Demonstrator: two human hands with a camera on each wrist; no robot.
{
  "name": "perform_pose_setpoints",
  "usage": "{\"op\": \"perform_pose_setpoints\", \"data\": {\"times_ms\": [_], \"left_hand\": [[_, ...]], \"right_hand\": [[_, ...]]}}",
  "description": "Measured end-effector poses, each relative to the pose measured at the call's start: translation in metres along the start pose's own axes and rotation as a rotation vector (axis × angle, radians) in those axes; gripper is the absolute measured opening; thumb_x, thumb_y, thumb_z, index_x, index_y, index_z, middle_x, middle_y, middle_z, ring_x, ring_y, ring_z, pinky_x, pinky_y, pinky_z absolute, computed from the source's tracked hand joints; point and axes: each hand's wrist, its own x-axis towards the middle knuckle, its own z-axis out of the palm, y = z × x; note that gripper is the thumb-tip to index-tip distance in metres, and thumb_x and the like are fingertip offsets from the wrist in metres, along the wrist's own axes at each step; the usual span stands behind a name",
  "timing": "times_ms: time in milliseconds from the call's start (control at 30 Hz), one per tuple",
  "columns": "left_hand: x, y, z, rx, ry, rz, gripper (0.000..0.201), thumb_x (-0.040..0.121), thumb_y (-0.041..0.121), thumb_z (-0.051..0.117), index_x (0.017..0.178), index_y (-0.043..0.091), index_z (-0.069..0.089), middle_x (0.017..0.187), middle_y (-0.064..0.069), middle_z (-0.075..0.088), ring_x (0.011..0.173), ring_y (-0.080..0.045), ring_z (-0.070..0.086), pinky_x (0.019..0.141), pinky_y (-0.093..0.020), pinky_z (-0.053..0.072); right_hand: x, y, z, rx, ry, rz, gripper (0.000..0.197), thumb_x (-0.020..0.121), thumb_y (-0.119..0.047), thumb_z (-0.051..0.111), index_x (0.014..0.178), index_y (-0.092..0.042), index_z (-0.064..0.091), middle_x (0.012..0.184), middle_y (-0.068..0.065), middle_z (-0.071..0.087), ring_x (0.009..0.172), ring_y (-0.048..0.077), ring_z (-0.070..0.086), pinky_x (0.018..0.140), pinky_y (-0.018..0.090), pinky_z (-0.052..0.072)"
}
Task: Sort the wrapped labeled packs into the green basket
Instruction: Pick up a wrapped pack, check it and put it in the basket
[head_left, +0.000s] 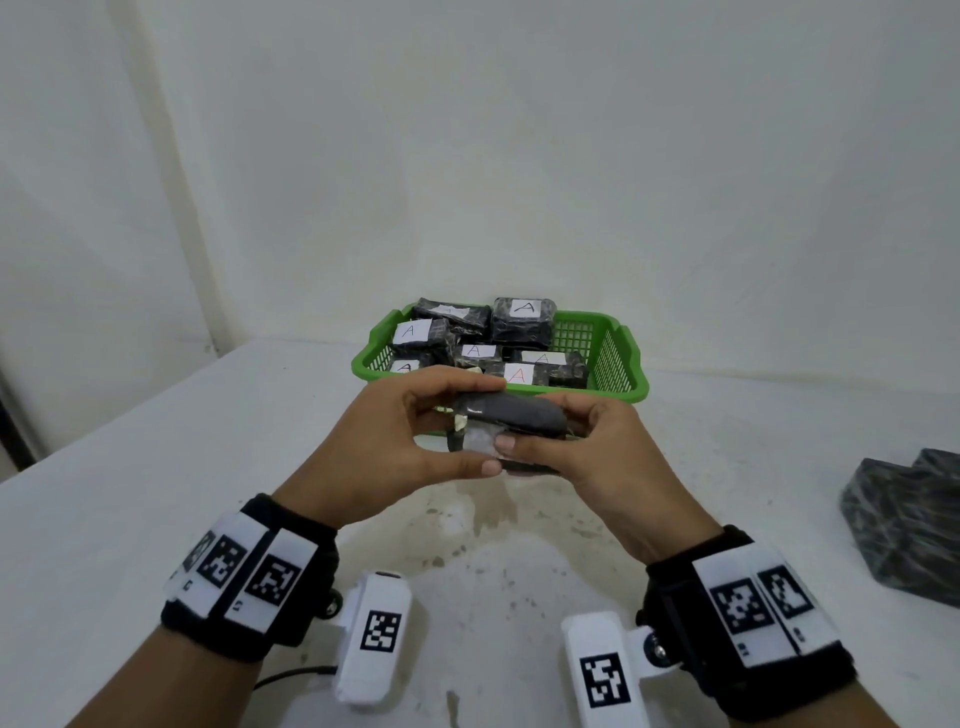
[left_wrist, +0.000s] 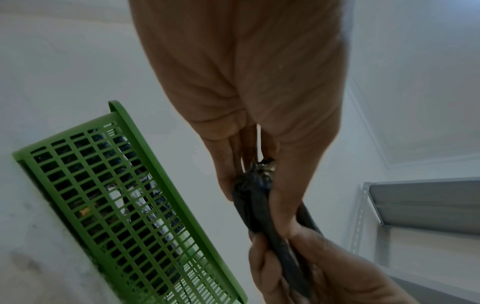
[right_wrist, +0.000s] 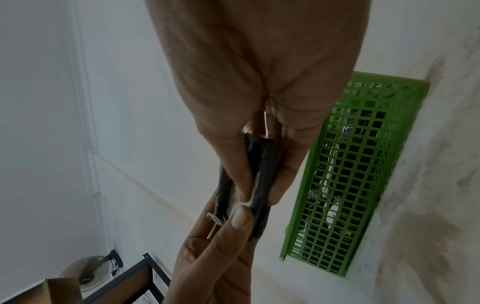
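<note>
Fingers of the left hand (head_left: 384, 447) and the right hand (head_left: 597, 457) are curled round one dark plastic-wrapped pack (head_left: 511, 415), which is held between them above the white counter (head_left: 156, 467), just in front of the green plastic lattice basket (head_left: 615, 364). A white paper label on the pack is pressed under both thumbs. Seven black wrapped packs with white labels marked A (head_left: 522, 322) are piled inside the basket, with bare lattice wall seen at its right end. Two more black crinkled packs (head_left: 904, 525) are seen at the counter's right edge, well apart.
</note>
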Motion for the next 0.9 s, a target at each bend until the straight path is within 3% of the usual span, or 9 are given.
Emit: {"op": "perform_pose_setpoints", "data": {"times_ms": [67, 133, 233, 400, 567, 733, 900], "left_hand": [[0.0002, 0.0, -0.0001, 0.017, 0.028, -0.007, 0.057, 0.07, 0.008, 0.092, 0.122, 0.019, 0.072, 0.116, 0.001, 0.075, 0.109, -0.017, 0.073, 0.094, -0.036, 0.06], [-0.0002, -0.0005, -0.0002, 0.055, 0.064, 0.005, 0.055, 0.07, 0.005, 0.092, 0.119, 0.02, 0.072, 0.113, 0.003, 0.076, 0.106, -0.016, 0.073, 0.093, -0.033, 0.06], [-0.0007, 0.0007, 0.001, 0.082, 0.076, 0.039, 0.054, 0.069, 0.003, 0.092, 0.117, 0.017, 0.072, 0.112, 0.005, 0.076, 0.105, -0.014, 0.073, 0.09, -0.028, 0.06], [-0.0011, 0.0024, 0.0012, 0.128, 0.092, 0.134, 0.043, 0.072, 0.006, 0.091, 0.111, 0.014, 0.073, 0.109, 0.003, 0.074, 0.106, -0.019, 0.072, 0.092, -0.029, 0.059], [-0.0005, 0.0022, -0.0023, 0.122, 0.112, 0.167, 0.039, 0.073, -0.001, 0.088, 0.107, 0.013, 0.075, 0.106, 0.0, 0.074, 0.104, -0.023, 0.072, 0.091, -0.031, 0.059], [0.0002, 0.0019, -0.003, 0.127, 0.122, 0.168, 0.04, 0.072, -0.001, 0.088, 0.106, 0.016, 0.074, 0.106, 0.003, 0.074, 0.105, -0.023, 0.071, 0.09, -0.033, 0.06], [-0.0001, 0.0006, 0.0025, 0.166, 0.052, 0.191, 0.04, 0.073, -0.008, 0.085, 0.107, 0.012, 0.074, 0.106, 0.0, 0.073, 0.106, -0.022, 0.07, 0.09, -0.031, 0.059]], "right_hand": [[0.001, -0.0001, -0.0018, -0.037, -0.038, 0.008, 0.045, 0.074, -0.003, 0.09, 0.116, -0.006, 0.075, 0.108, 0.011, 0.08, 0.102, 0.026, 0.077, 0.085, 0.036, 0.064], [0.0019, -0.0004, -0.0039, -0.025, -0.089, 0.057, 0.055, 0.069, -0.021, 0.092, 0.119, -0.009, 0.074, 0.115, 0.01, 0.078, 0.107, 0.026, 0.076, 0.092, 0.039, 0.062], [0.0024, -0.0021, -0.0036, 0.066, -0.083, 0.119, 0.062, 0.065, -0.038, 0.087, 0.116, -0.005, 0.075, 0.115, 0.013, 0.077, 0.107, 0.025, 0.076, 0.09, 0.039, 0.063], [0.0018, 0.0021, 0.0007, 0.059, -0.024, 0.042, 0.04, 0.076, -0.018, 0.085, 0.11, -0.001, 0.076, 0.105, 0.013, 0.08, 0.1, 0.028, 0.078, 0.086, 0.035, 0.064], [0.0035, -0.0002, -0.0005, 0.119, -0.08, 0.056, 0.057, 0.068, -0.029, 0.083, 0.116, -0.001, 0.075, 0.114, 0.014, 0.078, 0.109, 0.026, 0.075, 0.09, 0.034, 0.06], [0.003, -0.0021, -0.0037, 0.126, -0.051, 0.043, 0.053, 0.07, -0.024, 0.081, 0.115, 0.004, 0.074, 0.11, 0.018, 0.079, 0.108, 0.031, 0.076, 0.097, 0.04, 0.06], [0.0021, 0.0008, 0.0035, 0.07, -0.057, 0.066, 0.055, 0.063, -0.032, 0.086, 0.107, -0.001, 0.078, 0.107, 0.017, 0.079, 0.103, 0.032, 0.077, 0.093, 0.045, 0.062]]}}
